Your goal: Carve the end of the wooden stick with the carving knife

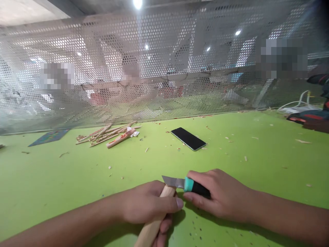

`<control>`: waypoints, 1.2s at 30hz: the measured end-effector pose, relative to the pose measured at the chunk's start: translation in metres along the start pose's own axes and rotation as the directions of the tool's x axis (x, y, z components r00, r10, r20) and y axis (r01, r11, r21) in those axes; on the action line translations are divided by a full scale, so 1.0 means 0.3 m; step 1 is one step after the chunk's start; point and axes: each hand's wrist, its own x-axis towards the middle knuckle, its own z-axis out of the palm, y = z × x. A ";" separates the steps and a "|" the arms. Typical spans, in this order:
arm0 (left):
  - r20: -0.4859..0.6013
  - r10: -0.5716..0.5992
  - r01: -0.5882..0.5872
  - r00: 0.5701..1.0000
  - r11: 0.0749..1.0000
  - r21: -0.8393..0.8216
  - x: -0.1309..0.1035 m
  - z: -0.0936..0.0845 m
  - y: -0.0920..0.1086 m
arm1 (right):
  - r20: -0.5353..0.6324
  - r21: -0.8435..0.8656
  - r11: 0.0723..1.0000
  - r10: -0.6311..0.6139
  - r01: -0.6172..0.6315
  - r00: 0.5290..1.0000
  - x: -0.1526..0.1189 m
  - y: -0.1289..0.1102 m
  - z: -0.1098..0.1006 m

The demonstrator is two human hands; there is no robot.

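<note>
My left hand (151, 202) is closed around a pale wooden stick (149, 231), which slants up from the bottom edge, its far end showing past my thumb. In my right hand (221, 195) is a carving knife (189, 185) with a black and teal handle, gripped with the fingers wrapped round it. The knife's short angled blade points left and lies across the top end of the stick. The near end of the stick runs out of view.
On the green table (77, 178) lie a black phone (189, 138), a pile of thin wooden sticks (102, 133), a blue patterned sheet (48, 137) and scattered shavings. A perforated metal screen (154, 68) stands along the back. A dark power tool (313, 115) sits at far right.
</note>
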 end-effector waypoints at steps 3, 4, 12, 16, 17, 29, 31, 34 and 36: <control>0.001 -0.003 0.003 1.000 1.000 0.005 0.000 0.001 0.001 | -0.002 -0.005 1.000 0.001 -0.001 1.000 -0.003 0.004 0.002; -0.003 -0.004 0.004 1.000 1.000 0.009 -0.001 0.001 0.001 | -0.004 -0.009 1.000 0.003 -0.003 1.000 -0.004 0.006 0.003; -0.004 -0.014 0.014 1.000 1.000 0.023 -0.005 -0.001 -0.001 | -0.001 0.001 1.000 0.005 -0.005 1.000 0.001 0.006 0.000; 0.000 0.007 -0.007 1.000 1.000 0.009 -0.003 -0.002 -0.002 | 0.004 0.005 1.000 0.009 -0.009 1.000 0.002 0.002 -0.001; 0.001 0.009 -0.009 1.000 1.000 0.009 -0.003 -0.001 -0.001 | 0.005 0.005 1.000 0.009 -0.009 1.000 0.003 0.001 -0.001; 0.007 -0.005 0.005 1.000 1.000 0.015 -0.003 0.001 0.003 | 0.001 -0.002 1.000 0.003 -0.003 1.000 -0.002 0.006 0.002; 0.012 -0.004 0.004 1.000 1.000 0.010 -0.002 0.001 0.002 | 0.002 -0.007 1.000 0.004 -0.004 1.000 -0.001 0.007 0.002; 0.005 -0.008 0.008 1.000 1.000 0.017 -0.002 0.001 0.001 | -0.007 -0.016 1.000 -0.005 0.005 1.000 0.000 0.007 0.001; 0.002 -0.017 0.017 1.000 0.999 0.029 -0.001 -0.001 -0.001 | -0.009 -0.011 1.000 -0.010 0.010 1.000 0.000 0.005 -0.001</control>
